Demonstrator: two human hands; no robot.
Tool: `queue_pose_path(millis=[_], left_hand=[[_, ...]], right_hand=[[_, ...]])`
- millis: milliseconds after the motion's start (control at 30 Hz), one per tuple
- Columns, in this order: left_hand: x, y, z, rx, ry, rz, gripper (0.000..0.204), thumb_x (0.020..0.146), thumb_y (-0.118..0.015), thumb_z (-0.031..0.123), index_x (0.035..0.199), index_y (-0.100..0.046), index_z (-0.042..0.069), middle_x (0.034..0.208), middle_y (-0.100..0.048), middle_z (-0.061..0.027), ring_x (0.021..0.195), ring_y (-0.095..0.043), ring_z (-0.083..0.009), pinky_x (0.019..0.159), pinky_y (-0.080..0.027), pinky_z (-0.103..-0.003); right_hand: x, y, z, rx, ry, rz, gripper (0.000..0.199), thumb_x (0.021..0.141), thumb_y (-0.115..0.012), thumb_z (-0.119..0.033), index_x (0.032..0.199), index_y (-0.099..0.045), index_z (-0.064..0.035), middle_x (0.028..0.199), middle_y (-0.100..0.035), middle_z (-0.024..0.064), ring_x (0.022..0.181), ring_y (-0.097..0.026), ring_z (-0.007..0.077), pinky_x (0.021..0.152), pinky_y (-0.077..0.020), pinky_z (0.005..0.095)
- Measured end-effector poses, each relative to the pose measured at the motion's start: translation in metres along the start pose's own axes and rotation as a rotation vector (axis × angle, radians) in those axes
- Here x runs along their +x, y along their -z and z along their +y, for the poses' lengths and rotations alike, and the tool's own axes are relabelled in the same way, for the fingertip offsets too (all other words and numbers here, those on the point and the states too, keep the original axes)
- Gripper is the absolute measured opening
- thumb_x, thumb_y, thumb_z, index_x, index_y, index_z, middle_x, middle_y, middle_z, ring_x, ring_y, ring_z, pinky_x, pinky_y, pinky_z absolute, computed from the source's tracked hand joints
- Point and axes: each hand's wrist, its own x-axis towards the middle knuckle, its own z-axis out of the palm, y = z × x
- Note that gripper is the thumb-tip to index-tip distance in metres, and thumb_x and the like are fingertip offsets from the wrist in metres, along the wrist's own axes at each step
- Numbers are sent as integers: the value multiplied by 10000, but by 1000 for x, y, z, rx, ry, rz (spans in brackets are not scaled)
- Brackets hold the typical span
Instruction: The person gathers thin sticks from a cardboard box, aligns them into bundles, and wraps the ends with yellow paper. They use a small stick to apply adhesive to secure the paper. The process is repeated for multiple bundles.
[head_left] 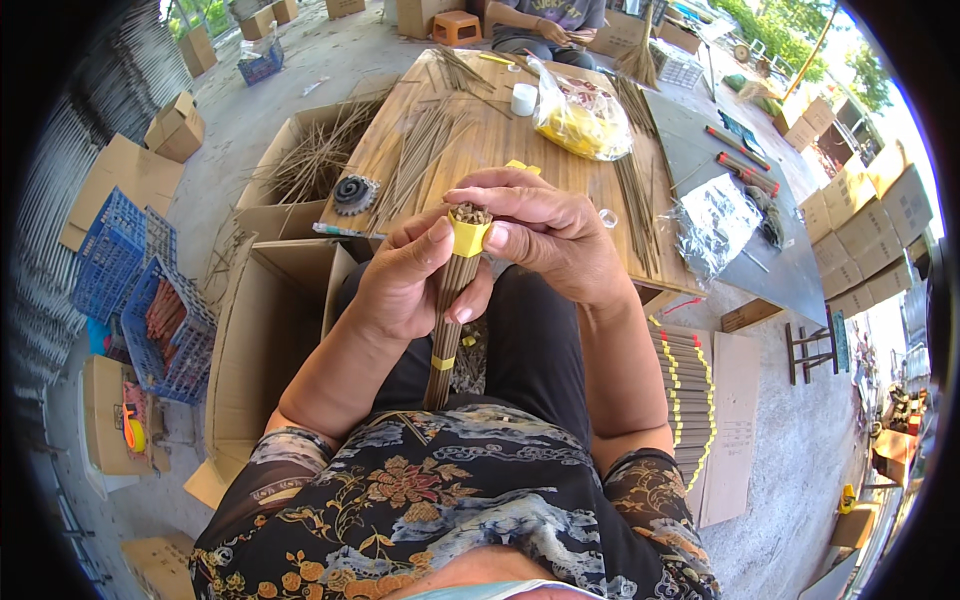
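My left hand [405, 285] grips an upright bundle of thin brown sticks [446, 320] just below its top. A yellow band [467, 236] wraps the top end, and a second yellow band [442, 363] sits lower down. My right hand [545, 232] pinches the top yellow band with thumb and fingers. The bundle stands over my lap, in front of the wooden table [500, 130].
Loose sticks [420, 150] lie on the table with a yellow-filled plastic bag [583, 118], a white cup [523, 98] and a black gear-like wheel [354, 193]. Open cardboard boxes [270, 330] stand at left, blue crates [145, 290] beyond. Finished bundles [685, 390] lie at right. Another person [545, 20] sits opposite.
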Motion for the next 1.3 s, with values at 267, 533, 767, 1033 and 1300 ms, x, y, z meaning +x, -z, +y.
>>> queue_pose_path(millis=[267,533,767,1033,1300], left_hand=[[7,1,13,170,-26,161,583,895,-414,367,1239,-340,-98,1191,-420,-291,484,-487,-96,433,-393,-208],[9,22,38,315,-272,193,356,931,-378,281,1029,-536,-22,1089,-515,-249,530,-474,-112,509,-413,-226],[6,35,44,404,-350,297,283,920,-434,263,1009,-532,12,1100,-526,-181,602,-501,-115,541,-419,-224],[2,45,51,345,-352,367,252,915,-449,248,1000,-538,28,1057,-535,-161,584,-493,-109,534,-417,-211],[-1,50,58,305,-402,371,286,928,-413,266,1017,-540,26,1049,-537,-166,571,-482,-109,525,-408,-208]], right_hand=[[-4,3,25,437,-151,306,322,797,-620,-59,1107,-552,-7,950,-611,63,890,-564,128,810,-450,266],[-49,-8,121,222,-678,426,247,862,-557,-275,766,-562,-48,620,-551,19,520,-510,92,494,-419,211],[-65,-7,205,552,-1153,801,484,814,-513,-530,820,-533,-47,639,-556,45,479,-489,112,448,-443,252],[-70,-18,267,483,-998,1120,438,849,-511,-445,895,-476,-10,682,-578,82,489,-503,122,424,-471,263],[-80,-30,268,258,-861,974,335,902,-447,-350,859,-495,-21,743,-607,101,525,-526,144,504,-488,275]])
